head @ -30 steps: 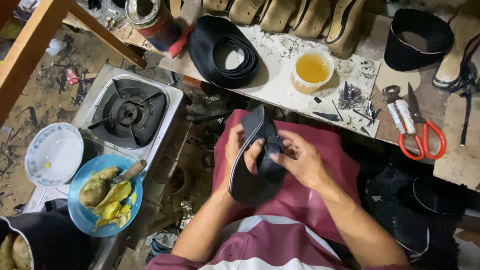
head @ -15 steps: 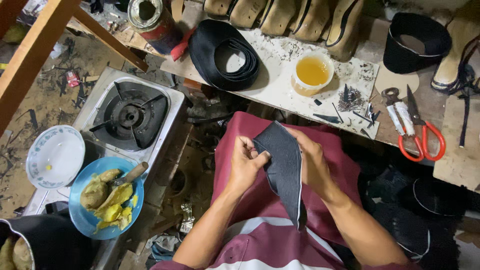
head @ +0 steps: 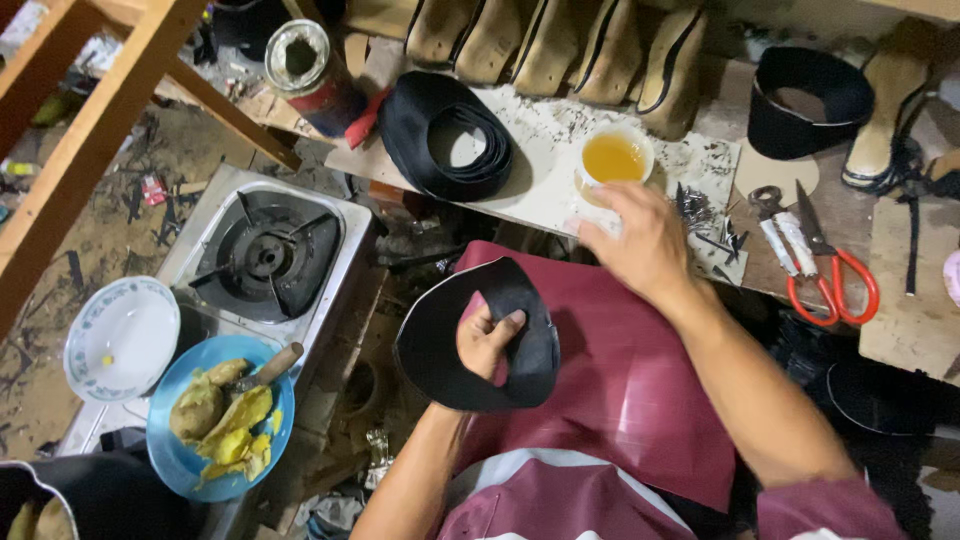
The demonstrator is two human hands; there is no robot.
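Note:
My left hand [head: 487, 340] grips a curved black leather shoe piece [head: 440, 345] over my lap, thumb on its inner face. My right hand [head: 640, 240] reaches forward over the workbench edge, fingers spread, right beside a white cup of yellow glue [head: 613, 158]; it holds nothing that I can see. A dark red apron [head: 620, 370] covers my lap under both hands.
On the white bench top [head: 545, 185] lie a coil of black strip [head: 445, 135], small nails [head: 705, 215] and red-handled scissors [head: 825, 265]. Shoe lasts [head: 560, 45] line the back. To the left stand a gas stove [head: 265, 260], a white plate [head: 120, 335] and a blue plate of food [head: 220, 415].
My right hand has let go of the black leather piece and moved forward to the glue cup. My left hand now holds the piece alone, lower and further left.

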